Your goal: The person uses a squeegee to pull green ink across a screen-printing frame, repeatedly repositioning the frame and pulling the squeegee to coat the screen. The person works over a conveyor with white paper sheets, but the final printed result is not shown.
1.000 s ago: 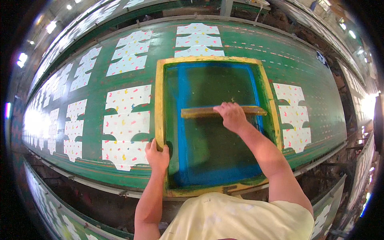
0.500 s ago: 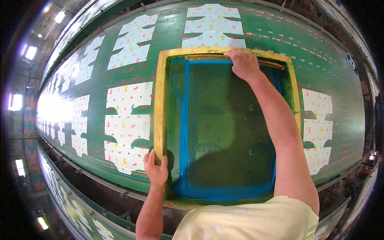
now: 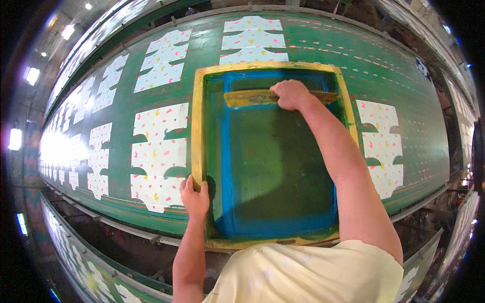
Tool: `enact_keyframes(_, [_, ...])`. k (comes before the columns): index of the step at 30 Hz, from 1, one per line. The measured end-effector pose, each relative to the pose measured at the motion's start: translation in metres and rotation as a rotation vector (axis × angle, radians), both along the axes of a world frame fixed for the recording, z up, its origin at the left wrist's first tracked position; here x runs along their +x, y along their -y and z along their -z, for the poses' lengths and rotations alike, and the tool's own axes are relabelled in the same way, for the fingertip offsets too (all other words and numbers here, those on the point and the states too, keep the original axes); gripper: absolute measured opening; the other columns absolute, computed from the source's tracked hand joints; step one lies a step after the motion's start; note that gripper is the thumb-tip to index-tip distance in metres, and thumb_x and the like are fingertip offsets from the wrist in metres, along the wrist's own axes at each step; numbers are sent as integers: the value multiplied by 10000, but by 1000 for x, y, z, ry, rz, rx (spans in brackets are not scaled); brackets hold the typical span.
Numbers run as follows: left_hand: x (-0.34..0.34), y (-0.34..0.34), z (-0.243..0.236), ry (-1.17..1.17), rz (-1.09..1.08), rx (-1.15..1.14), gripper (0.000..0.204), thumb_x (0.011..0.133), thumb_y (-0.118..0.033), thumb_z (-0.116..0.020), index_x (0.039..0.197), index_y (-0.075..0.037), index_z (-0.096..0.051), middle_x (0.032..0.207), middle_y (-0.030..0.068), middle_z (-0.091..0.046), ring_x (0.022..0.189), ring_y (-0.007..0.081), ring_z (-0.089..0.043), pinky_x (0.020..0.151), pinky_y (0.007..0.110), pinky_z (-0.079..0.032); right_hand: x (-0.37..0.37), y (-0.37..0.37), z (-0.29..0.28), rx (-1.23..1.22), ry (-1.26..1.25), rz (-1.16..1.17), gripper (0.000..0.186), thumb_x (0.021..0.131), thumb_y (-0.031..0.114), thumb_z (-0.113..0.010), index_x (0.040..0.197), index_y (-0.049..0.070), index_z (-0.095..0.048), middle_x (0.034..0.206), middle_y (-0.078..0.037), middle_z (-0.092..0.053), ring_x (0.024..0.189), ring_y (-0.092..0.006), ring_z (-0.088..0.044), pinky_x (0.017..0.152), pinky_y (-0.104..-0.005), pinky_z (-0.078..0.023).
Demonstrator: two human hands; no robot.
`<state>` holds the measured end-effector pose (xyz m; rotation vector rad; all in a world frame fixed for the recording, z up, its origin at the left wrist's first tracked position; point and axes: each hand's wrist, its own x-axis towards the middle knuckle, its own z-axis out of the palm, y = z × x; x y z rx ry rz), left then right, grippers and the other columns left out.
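One bar (image 3: 247, 98) lies crosswise inside the frame (image 3: 198, 131), near its far end, reaching from close to the left side almost to the right side. The right hand (image 3: 292, 94) is closed on the bar a little right of its middle, knuckles up, arm stretched forward over the right part of the frame. Below the bar spreads the dark green mesh (image 3: 262, 161), edged by blue strips (image 3: 226, 177), with a shadow across its right and near parts. The frame is yellow, smeared with green along its inner walls. The left hand (image 3: 195, 197) grips its left side toward the near corner, fingers outside and thumb on the inner side.

The frame rests on a long green table (image 3: 121, 118). White pieces (image 3: 159, 151) with curved notches and small pink and yellow marks lie in rows to the left; another piece (image 3: 381, 151) lies just beside the frame on the right, and one (image 3: 254, 40) beyond its far edge. A pale yellow shirt (image 3: 308, 270) shows at the near edge. Lamps (image 3: 32, 76) glow at the far left.
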<state>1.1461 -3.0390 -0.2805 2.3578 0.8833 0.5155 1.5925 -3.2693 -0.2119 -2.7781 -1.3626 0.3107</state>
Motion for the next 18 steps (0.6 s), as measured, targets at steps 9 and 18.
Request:
enact_keyframes(9, [0,-1,-3,-38,-19,69,622,920,-216,-866,1471,14,-690,1276,224,-702,1221,429,-670,1077,525,-554,-199,68,-9,-32,-81,30,444,879,117,-676,1300,164,-807,1226,-144,-828,1145,-377,-791,969,-545,-639])
enact_keyframes(18, [-7,1,-5,-51,58,116,689,988,-280,-797,1580,14,-603,1425,246,-656,1362,453,-601,1132,549,-533,-389,134,-4,102,-99,98,430,851,51,-699,1232,194,-836,1093,-125,-801,1069,-374,-779,932,-522,-632])
